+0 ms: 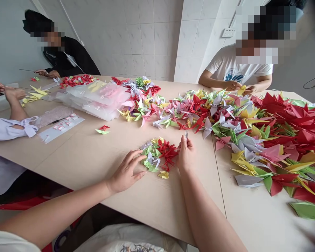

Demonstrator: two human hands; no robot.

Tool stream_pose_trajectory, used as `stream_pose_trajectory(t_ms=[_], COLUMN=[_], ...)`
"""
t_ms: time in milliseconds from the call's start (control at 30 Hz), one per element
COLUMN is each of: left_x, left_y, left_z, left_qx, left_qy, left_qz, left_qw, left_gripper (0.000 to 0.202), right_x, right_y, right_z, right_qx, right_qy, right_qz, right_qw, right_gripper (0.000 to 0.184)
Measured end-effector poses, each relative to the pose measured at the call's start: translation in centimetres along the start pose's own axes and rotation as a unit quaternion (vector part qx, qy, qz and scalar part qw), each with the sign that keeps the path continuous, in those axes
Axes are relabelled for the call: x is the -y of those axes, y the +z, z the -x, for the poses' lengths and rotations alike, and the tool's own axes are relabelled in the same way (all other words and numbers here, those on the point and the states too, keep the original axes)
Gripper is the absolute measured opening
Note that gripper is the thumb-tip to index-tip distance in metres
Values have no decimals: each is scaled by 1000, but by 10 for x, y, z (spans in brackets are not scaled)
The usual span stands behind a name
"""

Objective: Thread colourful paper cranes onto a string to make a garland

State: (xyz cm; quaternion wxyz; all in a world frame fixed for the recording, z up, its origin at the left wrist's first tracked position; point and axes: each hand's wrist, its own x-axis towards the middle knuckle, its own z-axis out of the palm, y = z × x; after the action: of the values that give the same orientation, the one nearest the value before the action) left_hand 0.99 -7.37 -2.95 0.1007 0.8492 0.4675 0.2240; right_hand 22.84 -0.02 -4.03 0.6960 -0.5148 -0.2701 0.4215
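A flat ring-shaped cluster of folded paper cranes (157,154) in green, white, red and yellow lies on the pale wooden table (76,157) in front of me. My left hand (126,171) rests palm down with its fingers apart, the fingertips at the cluster's left edge. My right hand (186,154) stands just right of the cluster, its fingertips pinching a small silver item (186,134). That item is too small to identify, and the fingers hide its lower part.
A large heap of paper cranes (254,129) spreads across the right and back of the table. Plastic bags of paper (97,99) lie at the back left. Co-workers' hands (232,85) (14,92) (47,73) work around the table, and a single crane (103,130) lies nearby.
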Motion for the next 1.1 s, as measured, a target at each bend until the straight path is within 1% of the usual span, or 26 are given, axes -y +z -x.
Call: stream_pose_trajectory(t_ms=[133,233,433,700,1100], left_x=[-4,-2,0,2,-2], left_y=[4,5,3,3,-7], left_z=[-5,-8,-11,-14,-15], left_qx=[-14,-24,-17,-18,-49], left_qy=[7,-12,-45,-44,-48], left_qz=[10,22,38,45,61], left_qw=[1000,999,998,998,996], left_gripper=[31,22,10,11,11], right_x=[2,3,1,3,4], right_y=[-1,0,0,0,0], right_z=[2,2,0,0,1], right_qx=[-3,-2,-9,-4,10], right_qy=[0,0,3,9,20], right_qz=[-4,-6,-4,-10,-20], right_qw=[1000,1000,1000,1000,1000], right_gripper=[32,33,32,33,33])
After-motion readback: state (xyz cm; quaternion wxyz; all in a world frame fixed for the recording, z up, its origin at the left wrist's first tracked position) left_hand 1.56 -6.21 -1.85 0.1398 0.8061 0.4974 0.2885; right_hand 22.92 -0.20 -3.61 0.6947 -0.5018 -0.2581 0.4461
